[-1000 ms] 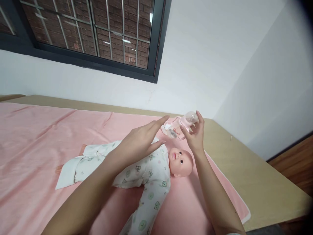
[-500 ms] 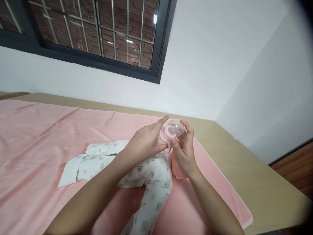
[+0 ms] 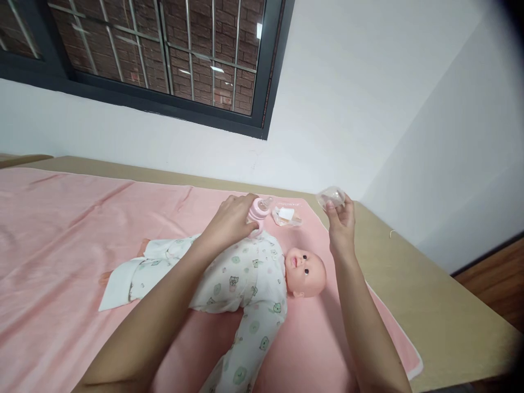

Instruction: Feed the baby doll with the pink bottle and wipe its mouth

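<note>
A pink baby bottle with a clear teat is gripped by my left hand, above the doll's chest. My right hand pinches a clear bottle cap over the right part of the blanket, apart from the bottle. Beneath my arms a baby doll lies on its back in white clothes with green animal prints, its bald head to the right. Part of its body is hidden by my left forearm. Just beyond its head rests a clear plastic packet with a white label.
A pink blanket with some creases covers much of the wooden table. White walls meet in a corner behind it. A dark-framed window with metal bars is at the upper left.
The clear cap has come off the bottle and moved right in my right hand. My left hand has shifted left with the bottle, so the doll's head and the packet now show.
</note>
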{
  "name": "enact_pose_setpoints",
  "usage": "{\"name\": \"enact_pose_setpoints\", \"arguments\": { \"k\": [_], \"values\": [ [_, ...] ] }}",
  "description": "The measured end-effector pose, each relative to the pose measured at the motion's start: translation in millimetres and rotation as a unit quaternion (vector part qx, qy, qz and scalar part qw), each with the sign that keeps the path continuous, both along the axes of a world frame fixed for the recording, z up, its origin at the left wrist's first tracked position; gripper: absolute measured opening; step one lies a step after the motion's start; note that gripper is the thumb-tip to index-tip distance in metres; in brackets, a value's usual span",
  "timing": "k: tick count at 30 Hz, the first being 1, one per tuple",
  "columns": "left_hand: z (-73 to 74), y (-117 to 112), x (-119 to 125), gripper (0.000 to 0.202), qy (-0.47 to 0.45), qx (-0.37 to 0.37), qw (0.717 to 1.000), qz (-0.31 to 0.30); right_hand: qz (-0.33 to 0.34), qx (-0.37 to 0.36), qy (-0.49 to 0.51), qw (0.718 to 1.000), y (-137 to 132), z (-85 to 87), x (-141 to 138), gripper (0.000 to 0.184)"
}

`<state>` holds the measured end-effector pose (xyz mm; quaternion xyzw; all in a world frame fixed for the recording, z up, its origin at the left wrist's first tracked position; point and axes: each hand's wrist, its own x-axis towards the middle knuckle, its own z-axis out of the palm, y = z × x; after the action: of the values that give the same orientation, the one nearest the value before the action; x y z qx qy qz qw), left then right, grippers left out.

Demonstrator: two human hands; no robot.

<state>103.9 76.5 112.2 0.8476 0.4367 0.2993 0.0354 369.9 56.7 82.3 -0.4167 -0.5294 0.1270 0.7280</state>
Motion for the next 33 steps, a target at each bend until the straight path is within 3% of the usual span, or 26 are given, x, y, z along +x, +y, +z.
{"name": "enact_pose_setpoints", "arguments": {
  "k": [5,9,12,15,20,33],
  "values": [
    [0.6,20,-21,0.042,-0.012,-0.048,0.997,0.051,-0.101,-0.218,0.006,0.971,50,-67.6,65,0.069],
    [-0.4,35,-38,0.042,0.007,-0.089,0.991,0.104,-0.155,-0.344,-0.095,0.921,59,-122.4,91,0.069],
    [-4.8,48,-48,0.042,0.038,-0.121,0.982,0.143,-0.161,-0.385,-0.166,0.893,58,-144.2,100,0.070],
    [-12.3,61,-58,0.043,0.062,-0.160,0.971,0.166,-0.166,-0.393,-0.183,0.886,60,-152.2,103,0.075],
    [-27.3,80,-71,0.049,0.099,-0.219,0.953,0.185,-0.162,-0.344,-0.161,0.911,64,-157.1,102,0.081],
    [-47.7,93,-76,0.063,0.122,-0.252,0.936,0.211,-0.154,-0.318,-0.159,0.922,63,-159.9,102,0.084]
  ]
}}
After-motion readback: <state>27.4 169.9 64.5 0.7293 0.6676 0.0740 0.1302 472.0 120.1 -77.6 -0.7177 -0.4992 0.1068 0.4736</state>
